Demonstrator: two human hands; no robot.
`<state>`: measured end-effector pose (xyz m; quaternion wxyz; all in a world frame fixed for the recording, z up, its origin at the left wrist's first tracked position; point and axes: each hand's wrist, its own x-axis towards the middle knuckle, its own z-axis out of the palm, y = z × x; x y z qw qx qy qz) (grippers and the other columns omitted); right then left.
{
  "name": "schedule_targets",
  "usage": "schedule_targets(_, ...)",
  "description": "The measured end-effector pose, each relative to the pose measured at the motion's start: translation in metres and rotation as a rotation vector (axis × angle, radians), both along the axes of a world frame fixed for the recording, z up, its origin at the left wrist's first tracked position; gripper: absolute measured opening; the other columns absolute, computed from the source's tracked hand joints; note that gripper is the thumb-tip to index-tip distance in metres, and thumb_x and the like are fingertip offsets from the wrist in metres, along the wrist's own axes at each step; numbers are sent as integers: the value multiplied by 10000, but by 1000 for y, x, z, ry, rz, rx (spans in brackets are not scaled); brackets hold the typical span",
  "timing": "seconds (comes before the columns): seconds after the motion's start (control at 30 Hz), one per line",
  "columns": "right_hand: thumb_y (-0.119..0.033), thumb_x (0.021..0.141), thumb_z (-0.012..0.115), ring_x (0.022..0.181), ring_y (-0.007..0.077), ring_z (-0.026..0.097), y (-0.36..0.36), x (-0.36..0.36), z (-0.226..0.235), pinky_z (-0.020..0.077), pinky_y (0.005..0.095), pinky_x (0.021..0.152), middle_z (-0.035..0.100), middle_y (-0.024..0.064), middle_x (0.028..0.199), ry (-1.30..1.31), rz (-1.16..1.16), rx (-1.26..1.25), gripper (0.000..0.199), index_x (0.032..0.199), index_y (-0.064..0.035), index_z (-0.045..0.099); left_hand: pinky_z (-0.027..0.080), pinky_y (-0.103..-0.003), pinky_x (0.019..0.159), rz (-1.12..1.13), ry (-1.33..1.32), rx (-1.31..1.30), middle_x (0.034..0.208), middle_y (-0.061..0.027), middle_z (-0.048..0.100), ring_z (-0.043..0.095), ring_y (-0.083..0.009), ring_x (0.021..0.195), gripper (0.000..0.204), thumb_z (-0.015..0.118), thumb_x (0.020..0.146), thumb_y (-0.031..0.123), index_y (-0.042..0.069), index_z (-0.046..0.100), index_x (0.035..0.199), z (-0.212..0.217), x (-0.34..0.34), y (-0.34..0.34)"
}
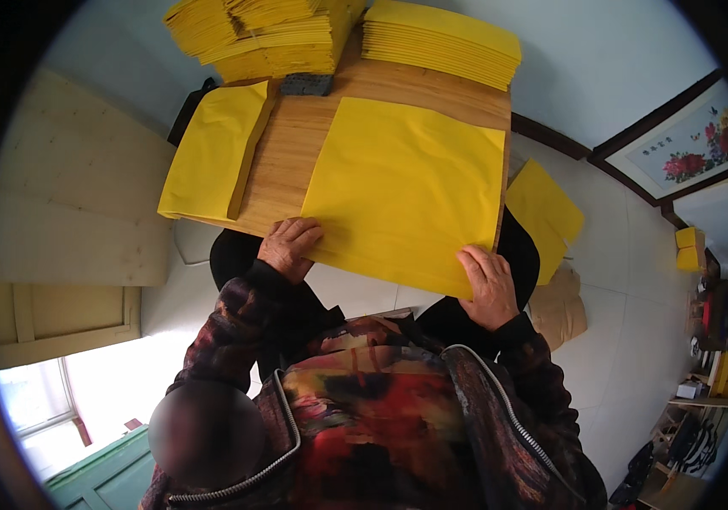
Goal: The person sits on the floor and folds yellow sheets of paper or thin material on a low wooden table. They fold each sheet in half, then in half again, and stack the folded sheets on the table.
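Note:
A large yellow paper sheet (406,187) lies on the wooden table (283,161), and its near edge hangs over the table's front edge. My left hand (289,246) grips the sheet's near left corner, fingers on top and thumb hidden. At the near right corner my right hand (490,287) pinches the sheet the same way. Slight creases run across the paper's surface. To the left of the sheet lies a thick stack of yellow paper (214,153), its side edge showing.
At the table's back stand a tall pile of folded yellow paper (275,42) and a neat yellow stack (440,42). A small dark grey block (306,84) sits before them. On the floor at right lie yellow paper (544,212) and brown paper (559,310).

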<state>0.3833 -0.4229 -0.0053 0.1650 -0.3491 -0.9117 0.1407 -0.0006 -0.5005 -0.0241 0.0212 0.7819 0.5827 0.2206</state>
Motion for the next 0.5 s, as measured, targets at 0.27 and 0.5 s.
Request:
schedule_targets(0.27,-197,703,783,1224,290,500,9,10,9,390,445,952,511,114,1315,-31,31,-42,596,1231,-33,559,505,-410,811,-68,-176,17,1027,-84,698,641,-297,963,241,688,674,46,87,706,911,-12,-17,5)
schedule_targets(0.5,-174,776,736,1136,287,565,22,16,9,446,399,916,596,74,1254,54,-1,-183,404,1143,-59,614,514,-409,722,-30,-398,-91,860,-128,700,653,-335,810,184,767,711,104,59,694,875,-4,-21,15)
